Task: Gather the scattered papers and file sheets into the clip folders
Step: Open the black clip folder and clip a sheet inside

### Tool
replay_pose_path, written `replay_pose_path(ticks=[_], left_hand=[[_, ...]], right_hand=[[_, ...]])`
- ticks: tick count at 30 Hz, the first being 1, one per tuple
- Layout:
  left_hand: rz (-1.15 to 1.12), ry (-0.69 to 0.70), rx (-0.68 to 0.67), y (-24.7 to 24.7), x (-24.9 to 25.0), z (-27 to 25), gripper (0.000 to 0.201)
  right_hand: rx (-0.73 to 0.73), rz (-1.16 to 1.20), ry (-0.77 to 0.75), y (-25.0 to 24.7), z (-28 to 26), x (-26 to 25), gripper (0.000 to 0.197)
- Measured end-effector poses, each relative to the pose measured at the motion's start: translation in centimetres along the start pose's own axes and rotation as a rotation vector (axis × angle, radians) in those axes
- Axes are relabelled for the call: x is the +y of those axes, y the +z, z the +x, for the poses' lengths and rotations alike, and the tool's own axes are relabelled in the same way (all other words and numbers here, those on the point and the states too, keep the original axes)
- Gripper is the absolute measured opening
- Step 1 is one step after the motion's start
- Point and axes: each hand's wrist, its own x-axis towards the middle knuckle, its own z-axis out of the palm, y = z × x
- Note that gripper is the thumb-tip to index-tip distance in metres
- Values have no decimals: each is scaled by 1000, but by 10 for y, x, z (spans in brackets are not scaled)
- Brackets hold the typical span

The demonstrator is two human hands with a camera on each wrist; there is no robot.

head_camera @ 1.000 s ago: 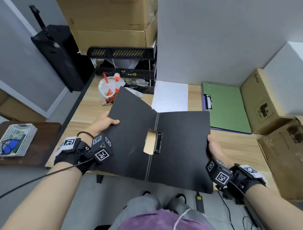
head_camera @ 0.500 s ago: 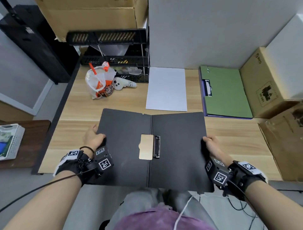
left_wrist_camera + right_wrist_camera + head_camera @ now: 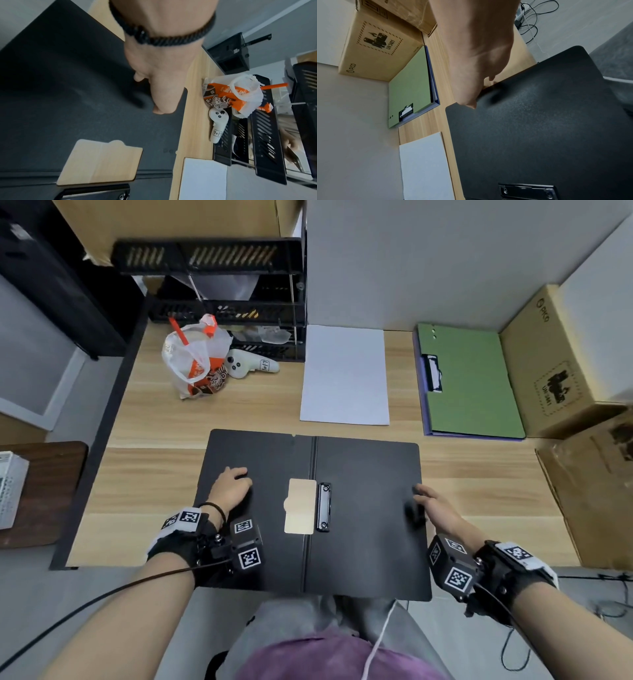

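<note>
- Black clip folder: lies open and flat on the pale wood-grain counter, at 6 o'clock of the head view, its near edge overhanging the counter's front. No sheet sits in it.
- Black metal clip: just right of the spine, with a tan rectangular card beside it on the left leaf.
- Left hand: rests on the left leaf, fingers loosely bent, gripping nothing.
- Right hand: at the right edge of the folder, fingers extended; whether it pinches the edge I cannot tell.
- White paper sheet: loose on the counter at 12 o'clock, just beyond the black folder, not yet filed.
- Green clip folder: at 2 o'clock, closed, purple edging beneath, against a brown cardboard box.
- Plastic bag with orange cup and white controller: at 10 o'clock, before a black tray rack.
- Progress, as judged: folder laid ready; filing the white sheet remains.
</note>
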Motion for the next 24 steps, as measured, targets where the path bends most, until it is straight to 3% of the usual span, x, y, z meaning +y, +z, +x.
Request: replay_pose_path(ticks=[4,8,16,24], left_hand=[[-16,-50,32,5,13,3,47],[-11,44,114,16,38,6,38],[-44,164,-29,43,102,26,39],[-121,128,48,56,160,68,49]], right_hand=[[4,-61,-7,2,6,-8,48],[34,-64,-35,-1,16,-23,45],[-116,28,-94,0,45,-77,42],[-165,53,-142,-5,95,-134,49]])
